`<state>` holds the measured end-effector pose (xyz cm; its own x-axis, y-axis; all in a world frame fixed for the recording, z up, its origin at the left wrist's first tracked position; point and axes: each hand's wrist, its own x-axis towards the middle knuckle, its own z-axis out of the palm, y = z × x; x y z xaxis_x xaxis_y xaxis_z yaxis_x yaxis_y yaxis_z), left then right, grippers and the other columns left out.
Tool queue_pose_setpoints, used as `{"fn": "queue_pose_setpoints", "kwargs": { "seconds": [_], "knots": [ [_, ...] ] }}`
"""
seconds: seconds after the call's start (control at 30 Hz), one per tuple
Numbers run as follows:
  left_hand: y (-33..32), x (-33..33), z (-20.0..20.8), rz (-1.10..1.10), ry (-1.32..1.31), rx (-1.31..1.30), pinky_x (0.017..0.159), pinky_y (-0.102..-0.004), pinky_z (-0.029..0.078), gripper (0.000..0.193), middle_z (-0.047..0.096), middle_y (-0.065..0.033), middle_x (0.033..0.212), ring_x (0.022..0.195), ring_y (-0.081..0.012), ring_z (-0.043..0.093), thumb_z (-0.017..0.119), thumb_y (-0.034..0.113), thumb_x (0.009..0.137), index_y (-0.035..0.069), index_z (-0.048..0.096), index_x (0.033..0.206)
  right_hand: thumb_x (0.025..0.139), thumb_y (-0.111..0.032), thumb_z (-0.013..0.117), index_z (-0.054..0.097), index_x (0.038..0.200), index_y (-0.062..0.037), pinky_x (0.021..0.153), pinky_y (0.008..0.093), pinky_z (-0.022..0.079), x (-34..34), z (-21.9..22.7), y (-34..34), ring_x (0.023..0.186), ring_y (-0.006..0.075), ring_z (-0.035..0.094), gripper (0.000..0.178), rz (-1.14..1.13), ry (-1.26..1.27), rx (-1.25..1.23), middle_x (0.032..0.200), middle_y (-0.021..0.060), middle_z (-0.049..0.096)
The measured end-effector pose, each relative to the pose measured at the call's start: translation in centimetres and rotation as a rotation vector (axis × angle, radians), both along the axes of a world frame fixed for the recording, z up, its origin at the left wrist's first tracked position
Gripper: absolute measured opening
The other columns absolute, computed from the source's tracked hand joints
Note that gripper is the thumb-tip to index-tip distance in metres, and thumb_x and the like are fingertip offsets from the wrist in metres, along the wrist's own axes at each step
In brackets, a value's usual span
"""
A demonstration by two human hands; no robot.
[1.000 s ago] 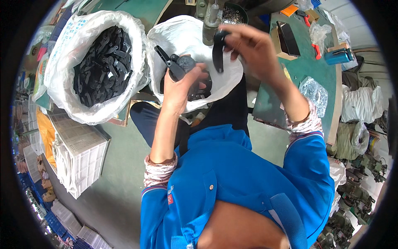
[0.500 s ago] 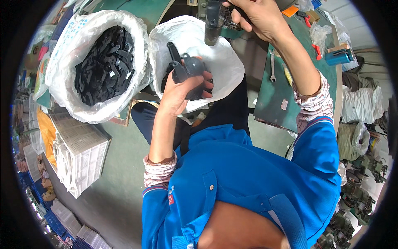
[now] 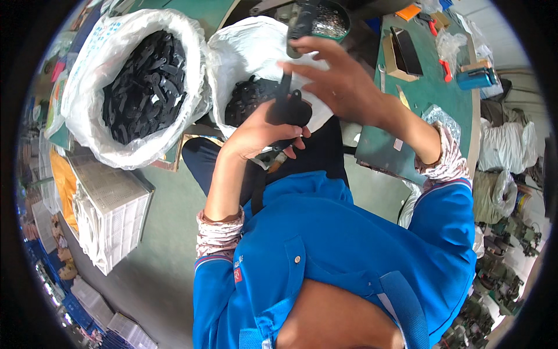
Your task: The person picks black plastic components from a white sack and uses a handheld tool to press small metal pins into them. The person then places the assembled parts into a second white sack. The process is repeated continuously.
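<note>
My left hand [image 3: 256, 132] is closed around several black plastic parts [image 3: 289, 110], one with a long arm sticking up and one with a rounded body. It is over the near right part of a white bag [image 3: 247, 35] that has similar black parts [image 3: 247, 96] in it. My right hand [image 3: 343, 81] reaches in from the right with its fingers apart. Its thumb side comes close to the top of the upright part; contact cannot be made out. Just past its fingertips stands a dark cylindrical tool [image 3: 301, 26].
A second white bag [image 3: 78, 110] full of black parts [image 3: 145, 87] is at the left. Beyond the tool sits a bowl of small metal pieces [image 3: 329, 20]. On the right green table are a small carton [image 3: 394, 61], a wrench [image 3: 382, 78] and a blue object [image 3: 475, 79]. A white crate [image 3: 116, 203] stands lower left.
My right hand has come down and left from beside the tool's top toward my left hand. My left hand has shifted right with the black parts and turned, uncovering the parts in the bag.
</note>
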<state>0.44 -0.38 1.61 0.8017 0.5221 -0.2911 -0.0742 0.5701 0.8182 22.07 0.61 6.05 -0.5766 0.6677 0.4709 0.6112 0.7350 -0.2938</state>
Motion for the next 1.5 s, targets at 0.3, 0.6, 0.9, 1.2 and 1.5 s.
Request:
{"fn": "queue_pose_setpoints", "kwargs": {
  "seconds": [0.3,0.6,0.9,1.2,1.5],
  "knots": [
    [-0.6,1.1,-0.6,0.174,-0.063,0.060,0.055,-0.0301,0.053,0.050,0.059,-0.0115,0.092,0.074,-0.0180,0.062,0.067,0.004,0.081,-0.002,0.044,0.125,0.075,0.002,0.062,0.051,0.088,-0.0006,0.073,0.0369,0.054,0.1,0.2,-1.4,0.105,0.0333,0.060,0.017,-0.230,-0.371,-0.169,0.130,0.0194,0.050],
    [-0.5,0.2,-1.1,0.446,-0.239,-0.237,0.066,-0.0326,0.052,0.050,0.057,-0.0110,0.097,0.085,-0.0199,0.057,0.056,0.006,0.083,0.003,0.043,0.131,0.090,-0.004,0.052,0.047,0.130,-0.0058,0.072,0.0292,0.051,0.1,-0.9,-2.4,0.085,0.0221,0.066,0.040,-0.267,0.309,-0.501,0.096,0.0153,0.065],
    [-0.8,1.8,-0.5,0.432,-0.218,-0.101,0.063,-0.0319,0.051,0.056,0.056,-0.0091,0.102,0.082,-0.0175,0.056,0.054,0.000,0.082,0.004,0.041,0.136,0.097,-0.028,0.049,0.061,0.120,-0.0074,0.070,0.0384,0.044,-0.9,-2.0,-2.6,0.077,0.0288,0.054,0.033,-0.165,0.354,-0.415,0.085,0.0147,0.060],
    [-0.7,1.9,-0.6,0.511,-0.301,-0.126,0.071,-0.0390,0.057,0.055,0.057,-0.0125,0.102,0.088,-0.0229,0.060,0.054,0.000,0.085,0.002,0.038,0.137,0.094,-0.018,0.057,0.064,0.101,-0.0025,0.047,0.0182,0.039,1.1,-0.1,0.8,0.052,0.0032,0.048,0.018,-0.186,0.761,-0.441,0.070,0.0038,0.066],
    [-0.5,1.8,-1.6,0.630,-0.259,-0.066,0.085,-0.0388,0.053,0.043,0.063,-0.0159,0.113,0.098,-0.0229,0.061,0.059,0.001,0.086,0.000,0.046,0.128,0.095,-0.022,0.054,0.063,0.087,0.0031,0.036,0.0250,0.032,0.2,9.5,8.0,0.037,0.0096,0.045,0.028,-0.461,0.733,-0.730,0.056,0.0080,0.061]
  ]
}}
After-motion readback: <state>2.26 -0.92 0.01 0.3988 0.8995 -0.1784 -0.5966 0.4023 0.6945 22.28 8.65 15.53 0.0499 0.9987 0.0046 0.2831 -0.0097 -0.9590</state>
